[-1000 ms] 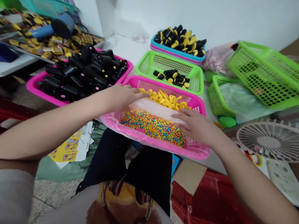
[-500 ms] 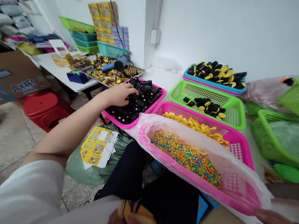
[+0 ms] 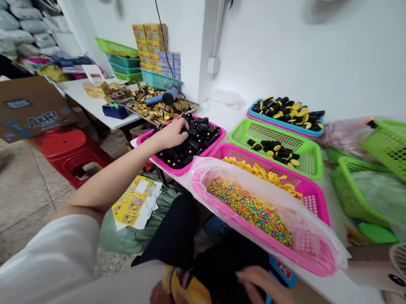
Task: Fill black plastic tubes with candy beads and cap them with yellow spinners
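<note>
Nearest, the right hand [image 3: 271,293] hangs blurred over the lap, fingers apart. Ahead, a pink basket [image 3: 319,198] on the table [image 3: 356,295] contains coloured beads [image 3: 250,212] on pale plastic [image 3: 236,175], with yellow pieces [image 3: 264,173] behind. To its left, the left hand [image 3: 174,133] reaches among black tubes [image 3: 199,140] in another pink basket [image 3: 176,171]; I cannot tell whether it is clamped on one. Farther back stand a green basket [image 3: 310,158] of black-and-yellow pieces [image 3: 275,150] and a fuller blue tray [image 3: 313,131]
</note>
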A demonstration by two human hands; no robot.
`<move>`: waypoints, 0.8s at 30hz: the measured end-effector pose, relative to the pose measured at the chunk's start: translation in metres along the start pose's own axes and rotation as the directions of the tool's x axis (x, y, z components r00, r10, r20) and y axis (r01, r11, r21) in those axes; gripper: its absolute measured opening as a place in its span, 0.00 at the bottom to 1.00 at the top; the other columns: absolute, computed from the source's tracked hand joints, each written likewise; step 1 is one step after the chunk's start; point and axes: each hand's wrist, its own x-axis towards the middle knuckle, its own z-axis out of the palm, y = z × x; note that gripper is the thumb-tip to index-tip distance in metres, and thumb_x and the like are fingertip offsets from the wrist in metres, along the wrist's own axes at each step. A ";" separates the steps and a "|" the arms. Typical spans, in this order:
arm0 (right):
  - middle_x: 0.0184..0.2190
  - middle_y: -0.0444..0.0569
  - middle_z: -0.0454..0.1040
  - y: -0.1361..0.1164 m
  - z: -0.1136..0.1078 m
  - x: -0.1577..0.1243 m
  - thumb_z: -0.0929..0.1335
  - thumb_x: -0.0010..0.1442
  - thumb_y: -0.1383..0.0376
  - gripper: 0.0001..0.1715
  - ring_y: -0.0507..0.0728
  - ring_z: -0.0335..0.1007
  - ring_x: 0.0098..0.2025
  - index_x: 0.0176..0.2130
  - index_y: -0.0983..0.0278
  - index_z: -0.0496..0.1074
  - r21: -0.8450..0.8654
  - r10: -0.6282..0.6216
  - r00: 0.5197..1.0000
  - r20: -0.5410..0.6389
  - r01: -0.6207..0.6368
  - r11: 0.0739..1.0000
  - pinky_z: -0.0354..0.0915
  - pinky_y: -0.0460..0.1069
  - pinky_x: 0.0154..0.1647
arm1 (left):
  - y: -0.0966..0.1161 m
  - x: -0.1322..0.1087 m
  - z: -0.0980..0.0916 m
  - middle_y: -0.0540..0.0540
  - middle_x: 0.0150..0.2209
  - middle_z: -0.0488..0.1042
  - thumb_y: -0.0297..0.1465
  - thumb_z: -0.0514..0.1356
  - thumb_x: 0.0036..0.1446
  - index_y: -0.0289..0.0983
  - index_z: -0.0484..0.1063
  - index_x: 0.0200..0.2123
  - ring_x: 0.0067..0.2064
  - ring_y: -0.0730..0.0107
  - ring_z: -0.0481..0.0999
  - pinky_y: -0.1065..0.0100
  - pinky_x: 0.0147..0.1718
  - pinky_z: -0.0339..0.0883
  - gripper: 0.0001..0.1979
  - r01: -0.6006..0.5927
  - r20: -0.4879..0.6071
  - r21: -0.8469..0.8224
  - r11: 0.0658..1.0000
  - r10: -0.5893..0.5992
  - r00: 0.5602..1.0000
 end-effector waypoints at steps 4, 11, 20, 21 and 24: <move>0.46 0.50 0.86 -0.011 0.062 0.029 0.65 0.62 0.68 0.22 0.61 0.83 0.50 0.48 0.57 0.85 -0.065 0.234 0.813 0.534 -0.236 0.970 0.74 0.51 0.53 | 0.022 0.004 0.012 0.40 0.44 0.84 0.41 0.63 0.65 0.35 0.78 0.48 0.47 0.55 0.83 0.62 0.51 0.75 0.17 0.159 0.178 -0.017 0.987 -0.153 0.972; 0.51 0.50 0.85 0.028 0.118 0.009 0.62 0.55 0.69 0.30 0.61 0.80 0.55 0.50 0.58 0.85 -0.072 0.323 0.761 0.562 -0.344 0.936 0.67 0.51 0.56 | 0.034 0.017 0.016 0.40 0.56 0.76 0.40 0.63 0.69 0.35 0.73 0.58 0.53 0.58 0.80 0.52 0.51 0.79 0.20 0.350 0.303 -0.055 0.935 -0.318 0.898; 0.55 0.56 0.82 0.047 0.096 -0.034 0.62 0.64 0.62 0.27 0.64 0.78 0.59 0.55 0.63 0.81 -0.158 0.405 0.812 0.420 -0.374 0.914 0.67 0.53 0.62 | 0.020 -0.001 -0.008 0.43 0.52 0.81 0.37 0.73 0.57 0.37 0.80 0.50 0.56 0.53 0.80 0.53 0.59 0.74 0.19 0.275 0.087 -0.292 0.916 -0.260 0.962; 0.56 0.57 0.81 0.051 0.093 -0.039 0.62 0.65 0.61 0.27 0.64 0.77 0.60 0.56 0.63 0.81 -0.167 0.414 0.816 0.403 -0.379 0.910 0.66 0.54 0.64 | 0.016 -0.005 -0.012 0.45 0.50 0.83 0.35 0.75 0.52 0.38 0.82 0.48 0.56 0.52 0.80 0.56 0.60 0.73 0.20 0.254 0.039 -0.333 0.908 -0.255 0.966; 0.58 0.56 0.81 0.060 0.090 -0.050 0.61 0.67 0.60 0.28 0.62 0.76 0.62 0.57 0.63 0.80 -0.187 0.434 0.821 0.372 -0.392 0.901 0.65 0.53 0.65 | 0.005 -0.018 -0.020 0.48 0.45 0.85 0.32 0.75 0.45 0.40 0.84 0.45 0.52 0.54 0.83 0.62 0.57 0.74 0.21 0.184 -0.086 -0.455 0.871 -0.249 0.965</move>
